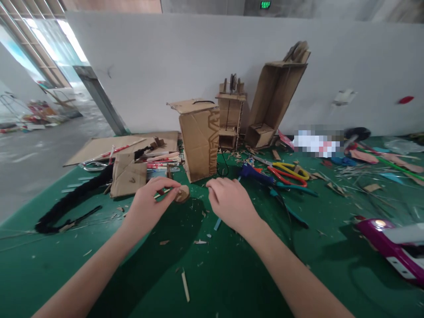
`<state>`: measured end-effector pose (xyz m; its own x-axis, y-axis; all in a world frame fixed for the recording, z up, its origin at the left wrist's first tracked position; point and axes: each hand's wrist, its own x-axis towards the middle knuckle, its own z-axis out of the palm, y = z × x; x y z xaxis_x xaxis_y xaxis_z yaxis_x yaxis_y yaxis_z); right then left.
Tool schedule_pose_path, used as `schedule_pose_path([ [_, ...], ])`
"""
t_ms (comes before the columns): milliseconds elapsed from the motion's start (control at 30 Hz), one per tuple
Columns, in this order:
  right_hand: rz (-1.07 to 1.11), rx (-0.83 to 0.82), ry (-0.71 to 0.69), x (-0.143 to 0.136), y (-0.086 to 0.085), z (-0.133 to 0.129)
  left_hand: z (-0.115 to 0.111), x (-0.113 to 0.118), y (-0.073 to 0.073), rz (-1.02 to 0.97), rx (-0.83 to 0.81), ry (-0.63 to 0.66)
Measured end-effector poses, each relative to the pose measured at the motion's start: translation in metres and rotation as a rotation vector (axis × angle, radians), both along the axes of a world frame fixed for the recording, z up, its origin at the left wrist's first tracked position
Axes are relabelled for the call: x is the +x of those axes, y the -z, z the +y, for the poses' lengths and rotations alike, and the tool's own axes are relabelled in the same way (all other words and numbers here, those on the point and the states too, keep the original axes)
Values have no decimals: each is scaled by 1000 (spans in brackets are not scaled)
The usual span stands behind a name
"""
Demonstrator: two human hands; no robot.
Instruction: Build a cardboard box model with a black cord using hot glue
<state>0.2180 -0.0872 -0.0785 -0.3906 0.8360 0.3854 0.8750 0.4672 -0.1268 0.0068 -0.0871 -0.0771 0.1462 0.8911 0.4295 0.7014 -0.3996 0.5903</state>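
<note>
My left hand (153,199) pinches a small round cardboard piece (183,194) between thumb and fingertips, a little above the green table. A thin pale stick (161,194) shows beside those fingers; whether it joins the round piece I cannot tell. My right hand (231,204) is closed a short way to the right, fingers curled towards the thumb; anything inside them is hidden. Just behind both hands stands a tall cardboard box (200,143) with a flap on top. The blue handle of a glue gun (256,175) lies beyond my right hand.
Scissors (289,172) and teal-handled pliers (294,190) lie to the right, near a magenta tool (387,247). Two cardboard structures (232,110) stand against the white wall. A black fuzzy strip (73,194) curves at the left. Scraps litter the green table (159,282).
</note>
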Motion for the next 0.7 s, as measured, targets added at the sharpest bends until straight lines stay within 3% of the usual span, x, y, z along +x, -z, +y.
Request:
schedule_pose_path([
  [100,-33,12,45,27,4,-9,-1,-1,-1,-34,-43,-19],
  [267,-102,-21,146,62,6,-1,-2,3,1,-70,-70,-20],
  [367,-63,-45,129,60,8,1,-2,5,2,-34,-49,-30],
  [533,-43,-88,-54,44,11,-5,-5,6,0,12,0,-23],
  [700,-86,-65,-20,45,12,-6,-6,7,-1,31,-51,-17],
])
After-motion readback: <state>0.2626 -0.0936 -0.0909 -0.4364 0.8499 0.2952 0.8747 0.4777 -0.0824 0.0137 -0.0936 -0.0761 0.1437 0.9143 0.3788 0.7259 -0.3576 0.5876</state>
